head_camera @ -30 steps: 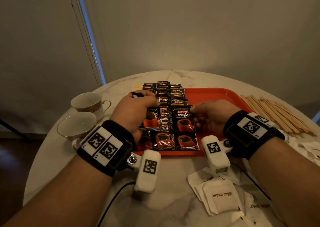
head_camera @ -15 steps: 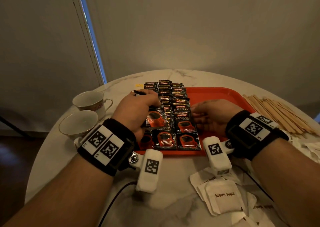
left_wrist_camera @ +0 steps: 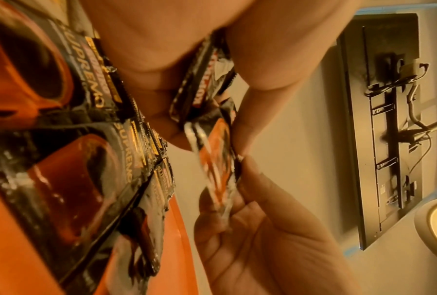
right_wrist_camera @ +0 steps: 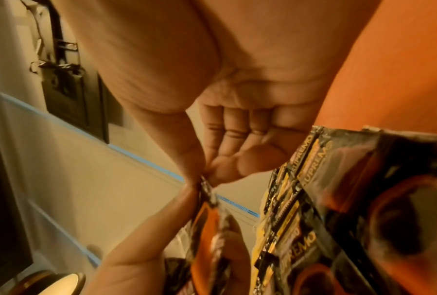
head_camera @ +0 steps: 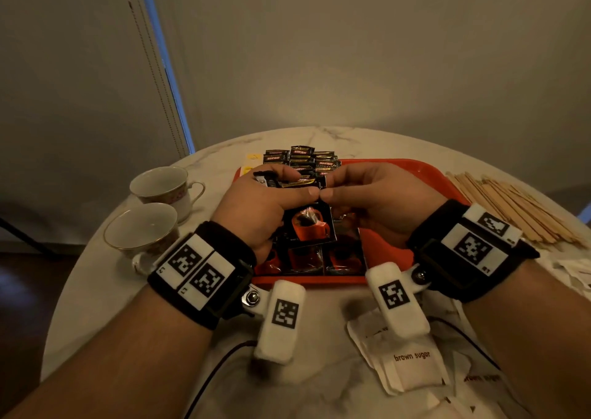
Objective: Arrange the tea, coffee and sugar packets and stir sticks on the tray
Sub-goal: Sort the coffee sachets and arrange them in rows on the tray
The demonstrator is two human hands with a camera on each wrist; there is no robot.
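Note:
Both hands hover together above the red tray [head_camera: 399, 175]. My left hand [head_camera: 287, 191] grips a small stack of black-and-orange coffee packets [left_wrist_camera: 204, 83]. My right hand [head_camera: 345, 194] pinches the top edge of one coffee packet [head_camera: 308, 223] between thumb and forefinger, right beside my left thumb; the right wrist view shows the pinch on this packet [right_wrist_camera: 207, 225]. It hangs upright between the hands. Rows of overlapping coffee packets [head_camera: 300, 159] lie along the tray's left half. Wooden stir sticks [head_camera: 511, 207] lie on the table right of the tray. Brown sugar packets [head_camera: 412, 364] lie near the front.
Two empty teacups [head_camera: 160, 183] [head_camera: 140, 226] stand on the round marble table [head_camera: 96, 290] left of the tray. The tray's right half is bare red plastic. More white packets [head_camera: 572, 274] lie at the right edge. A black cable [head_camera: 217, 367] runs under my left wrist.
Both hands have lifted off the tray and come together. My right hand, earlier resting on the laid packets, now pinches one packet from the left hand's stack.

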